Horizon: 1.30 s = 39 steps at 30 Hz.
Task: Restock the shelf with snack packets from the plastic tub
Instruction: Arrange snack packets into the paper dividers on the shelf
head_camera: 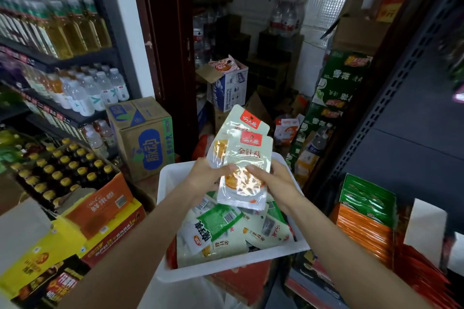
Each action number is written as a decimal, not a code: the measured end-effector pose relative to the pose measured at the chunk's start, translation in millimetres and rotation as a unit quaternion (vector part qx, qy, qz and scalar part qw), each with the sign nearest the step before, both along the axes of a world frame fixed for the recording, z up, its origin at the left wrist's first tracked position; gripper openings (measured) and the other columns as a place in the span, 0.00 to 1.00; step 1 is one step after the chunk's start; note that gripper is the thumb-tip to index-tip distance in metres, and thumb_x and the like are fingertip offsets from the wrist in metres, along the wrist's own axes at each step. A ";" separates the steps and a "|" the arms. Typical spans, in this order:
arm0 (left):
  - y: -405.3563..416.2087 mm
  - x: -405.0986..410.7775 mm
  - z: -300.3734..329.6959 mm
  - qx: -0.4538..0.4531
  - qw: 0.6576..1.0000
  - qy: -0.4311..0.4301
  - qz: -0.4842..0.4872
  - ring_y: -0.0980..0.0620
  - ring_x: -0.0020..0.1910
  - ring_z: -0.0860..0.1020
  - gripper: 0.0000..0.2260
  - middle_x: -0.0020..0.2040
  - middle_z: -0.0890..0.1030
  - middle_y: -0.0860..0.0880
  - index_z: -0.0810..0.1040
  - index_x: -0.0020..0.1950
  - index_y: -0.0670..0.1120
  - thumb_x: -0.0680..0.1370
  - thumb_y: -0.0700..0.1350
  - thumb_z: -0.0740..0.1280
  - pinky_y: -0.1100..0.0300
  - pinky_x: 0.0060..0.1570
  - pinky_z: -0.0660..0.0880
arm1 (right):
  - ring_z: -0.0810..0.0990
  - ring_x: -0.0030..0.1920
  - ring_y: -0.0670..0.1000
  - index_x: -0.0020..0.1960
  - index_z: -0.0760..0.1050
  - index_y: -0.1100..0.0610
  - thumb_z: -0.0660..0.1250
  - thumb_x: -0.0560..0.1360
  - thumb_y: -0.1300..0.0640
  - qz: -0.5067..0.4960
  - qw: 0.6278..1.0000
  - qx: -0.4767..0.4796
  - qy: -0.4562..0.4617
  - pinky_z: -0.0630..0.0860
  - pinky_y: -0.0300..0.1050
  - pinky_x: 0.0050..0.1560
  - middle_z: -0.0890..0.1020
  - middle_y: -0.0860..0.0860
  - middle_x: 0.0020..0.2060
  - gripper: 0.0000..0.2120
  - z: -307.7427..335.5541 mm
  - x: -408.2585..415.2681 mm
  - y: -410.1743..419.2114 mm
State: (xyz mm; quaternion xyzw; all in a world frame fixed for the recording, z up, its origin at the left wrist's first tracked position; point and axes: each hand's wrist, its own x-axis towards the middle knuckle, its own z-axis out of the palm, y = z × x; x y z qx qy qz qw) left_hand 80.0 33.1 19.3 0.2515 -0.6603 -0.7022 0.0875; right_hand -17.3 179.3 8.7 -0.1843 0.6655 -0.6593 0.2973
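Head view: we hold two pale snack packets [244,158] with red top labels, fanned one behind the other, above the white plastic tub [175,269]. Our left hand [207,174] forms the left grip, fingers curled round the packets' lower left edge; our right hand [272,178] forms the right grip, thumb and fingers pinching the front packet's lower right side. Directly below both grips, inside the tub, lie more loose packets [221,228], white and green, some face down with barcodes showing. To the right of the right grip and lower, a shelf [313,283] carries upright rows of green sachets [366,199] over orange sachets [361,231]. To the left of the left grip we note a crate of yellow-capped dark bottles [62,168], an orange carton [100,206] and racks of bottled drinks [75,63]. Beyond the grips stands a cardboard box with blue print [145,138] beside a doorway into a stockroom.
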 end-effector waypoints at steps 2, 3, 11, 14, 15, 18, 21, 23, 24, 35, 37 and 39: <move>6.0 -0.1 4.2 0.024 0.999 0.026 -0.008 0.47 0.51 0.82 0.08 0.52 0.83 0.48 0.77 0.56 0.51 0.76 0.47 0.68 0.48 0.54 0.78 | 0.83 0.46 0.53 0.50 0.78 0.55 0.67 0.75 0.64 -0.042 0.997 -0.050 -0.031 0.80 0.48 0.49 0.85 0.54 0.47 0.07 6.6 3.2 -0.4; 9.2 -1.2 7.5 0.040 0.999 0.034 -0.009 0.47 0.51 0.82 0.08 0.52 0.83 0.48 0.76 0.56 0.52 0.78 0.51 0.65 0.49 0.54 0.78 | 0.83 0.45 0.53 0.49 0.78 0.56 0.67 0.75 0.64 -0.065 0.995 -0.062 -0.050 0.81 0.48 0.48 0.85 0.53 0.46 0.06 8.3 1.9 1.5; 69.1 -36.1 24.6 -0.114 0.989 0.067 -0.069 0.60 0.45 0.79 0.07 0.49 0.82 0.53 0.77 0.54 0.48 0.78 0.49 0.64 0.71 0.43 0.74 | 0.84 0.43 0.52 0.53 0.77 0.62 0.66 0.75 0.66 -0.183 0.966 -0.139 -0.120 0.81 0.46 0.43 0.83 0.56 0.48 0.07 21.1 -14.5 70.7; 113.0 -59.4 28.6 -0.197 0.971 0.089 -0.105 0.57 0.43 0.80 0.08 0.46 0.82 0.49 0.73 0.54 0.46 0.76 0.43 0.68 0.65 0.41 0.76 | 0.83 0.45 0.52 0.53 0.78 0.60 0.67 0.74 0.63 -0.218 0.967 -0.112 -0.063 0.80 0.45 0.46 0.83 0.56 0.49 0.08 22.0 -19.8 120.0; 130.1 -68.6 28.2 -0.230 0.962 0.087 -0.119 0.53 0.43 0.80 0.07 0.45 0.82 0.47 0.72 0.52 0.45 0.76 0.43 0.68 0.59 0.43 0.76 | 0.83 0.45 0.51 0.54 0.78 0.59 0.68 0.74 0.61 -0.230 0.968 -0.092 -0.039 0.80 0.44 0.44 0.84 0.54 0.49 0.08 22.8 -21.5 139.8; 188.7 -92.2 26.1 -0.302 0.935 0.093 -0.159 0.50 0.38 0.78 0.07 0.39 0.80 0.46 0.71 0.47 0.43 0.77 0.45 0.67 0.59 0.38 0.72 | 0.83 0.46 0.49 0.53 0.78 0.54 0.66 0.76 0.56 -0.256 0.966 -0.023 0.017 0.79 0.43 0.44 0.84 0.49 0.47 0.06 25.2 -27.6 209.9; 255.6 -108.7 27.8 -0.326 0.923 0.117 -0.169 0.55 0.32 0.73 0.08 0.34 0.77 0.48 0.72 0.45 0.41 0.79 0.44 0.64 0.68 0.30 0.64 | 0.83 0.43 0.43 0.53 0.77 0.53 0.66 0.76 0.60 -0.254 0.965 0.005 0.063 0.78 0.37 0.40 0.84 0.45 0.43 0.06 29.0 -27.0 285.0; 303.3 -115.7 28.3 -0.316 0.922 0.124 -0.186 0.55 0.32 0.74 0.08 0.35 0.79 0.48 0.74 0.45 0.40 0.79 0.44 0.63 0.68 0.29 0.65 | 0.82 0.41 0.42 0.51 0.77 0.52 0.67 0.76 0.62 -0.280 0.954 0.039 0.104 0.79 0.37 0.39 0.84 0.44 0.43 0.07 30.6 -24.3 334.2; 327.0 -119.6 27.4 -0.311 0.921 0.129 -0.195 0.52 0.34 0.76 0.08 0.37 0.81 0.47 0.76 0.46 0.39 0.79 0.44 0.63 0.65 0.32 0.67 | 0.83 0.41 0.44 0.50 0.78 0.53 0.67 0.75 0.62 -0.300 0.946 0.049 0.113 0.81 0.41 0.42 0.84 0.46 0.43 0.06 30.6 -23.2 357.6; 526.2 -146.6 13.5 -0.298 0.921 0.131 -0.214 0.55 0.37 0.80 0.10 0.37 0.83 0.49 0.73 0.38 0.47 0.74 0.33 0.66 0.58 0.40 0.77 | 0.65 0.25 0.44 0.37 0.77 0.64 0.70 0.74 0.54 -0.379 0.862 0.216 0.260 0.64 0.45 0.28 0.69 0.45 0.23 0.14 18.5 -37.5 569.4; 542.8 -148.2 10.6 -0.297 0.926 0.133 -0.190 0.54 0.37 0.79 0.06 0.38 0.83 0.46 0.74 0.39 0.43 0.73 0.33 0.66 0.56 0.40 0.77 | 0.72 0.29 0.39 0.44 0.81 0.62 0.70 0.74 0.56 -0.360 0.870 0.208 0.264 0.67 0.38 0.31 0.79 0.46 0.30 0.08 15.6 -42.7 582.5; 553.2 -148.9 5.3 -0.299 0.928 0.131 -0.178 0.52 0.39 0.81 0.04 0.40 0.84 0.45 0.75 0.40 0.41 0.74 0.34 0.67 0.52 0.42 0.79 | 0.81 0.41 0.42 0.52 0.82 0.59 0.70 0.74 0.59 -0.353 0.876 0.198 0.260 0.76 0.39 0.41 0.85 0.49 0.44 0.08 9.9 -48.0 590.7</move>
